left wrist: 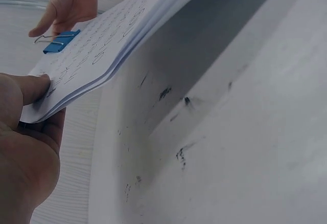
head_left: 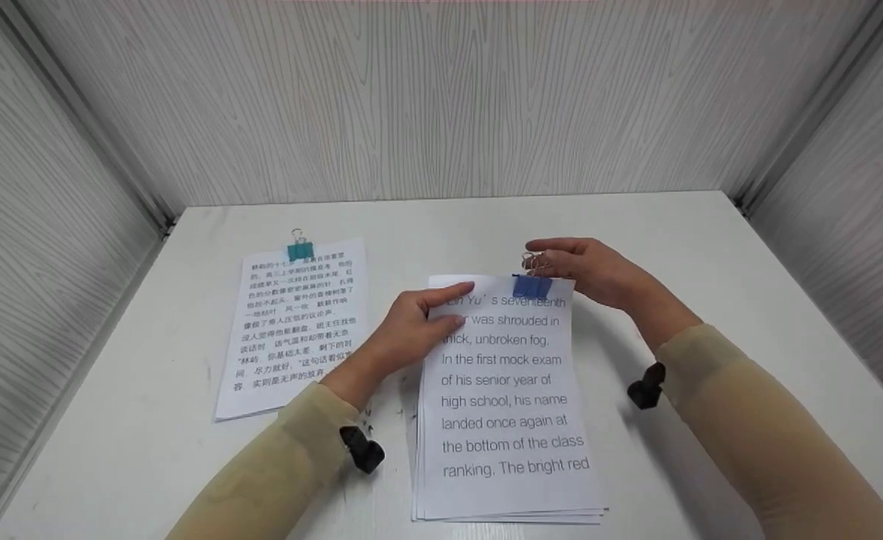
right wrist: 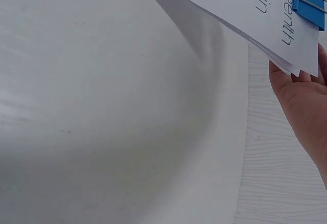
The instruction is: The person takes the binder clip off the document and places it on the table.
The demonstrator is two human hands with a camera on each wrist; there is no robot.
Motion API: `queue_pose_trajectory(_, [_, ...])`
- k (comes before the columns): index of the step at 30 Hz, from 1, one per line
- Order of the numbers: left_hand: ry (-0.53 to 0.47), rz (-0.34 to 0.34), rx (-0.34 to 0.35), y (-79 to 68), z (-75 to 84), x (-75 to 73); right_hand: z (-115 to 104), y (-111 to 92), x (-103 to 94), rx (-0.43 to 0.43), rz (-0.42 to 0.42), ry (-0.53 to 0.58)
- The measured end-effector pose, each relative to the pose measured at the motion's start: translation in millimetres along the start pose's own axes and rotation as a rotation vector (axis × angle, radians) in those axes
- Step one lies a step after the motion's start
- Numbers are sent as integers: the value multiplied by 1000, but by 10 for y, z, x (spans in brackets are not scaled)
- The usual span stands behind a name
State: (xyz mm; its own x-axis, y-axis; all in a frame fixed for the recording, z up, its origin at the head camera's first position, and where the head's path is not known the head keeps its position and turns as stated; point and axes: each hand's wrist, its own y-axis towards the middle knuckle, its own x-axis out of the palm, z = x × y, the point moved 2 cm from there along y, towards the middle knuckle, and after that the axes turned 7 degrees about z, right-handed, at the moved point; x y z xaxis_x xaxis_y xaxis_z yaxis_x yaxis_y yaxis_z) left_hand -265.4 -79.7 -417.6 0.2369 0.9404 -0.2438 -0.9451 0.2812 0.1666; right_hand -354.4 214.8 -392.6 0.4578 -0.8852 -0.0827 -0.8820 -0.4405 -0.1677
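Note:
A stack of printed English pages (head_left: 509,491) slants up from the table, its top end raised. My left hand (head_left: 403,330) pinches the upper left edge, thumb on the printed face and fingers underneath, as the left wrist view shows. A blue binder clip (head_left: 533,288) sits on the top edge near the right corner, its wire handles upright. Beside those handles is my right hand (head_left: 599,270), fingers loosely bent. In the right wrist view its fingers pass behind the paper corner, partly hidden; whether they touch the sheets I cannot tell.
To the left, a second stack of pages with Chinese print (head_left: 291,330) lies flat on the white table (head_left: 133,360), a teal binder clip (head_left: 301,250) on its top edge. Grained panels (head_left: 441,97) stand behind and at both sides. Dark scuffs (left wrist: 181,155) mark the tabletop.

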Motion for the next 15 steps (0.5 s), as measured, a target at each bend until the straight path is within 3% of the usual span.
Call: queue_pose_trajectory(15, [-57,-23,-16,-3,-35,4,-33,-16,33,-28,-8,44])
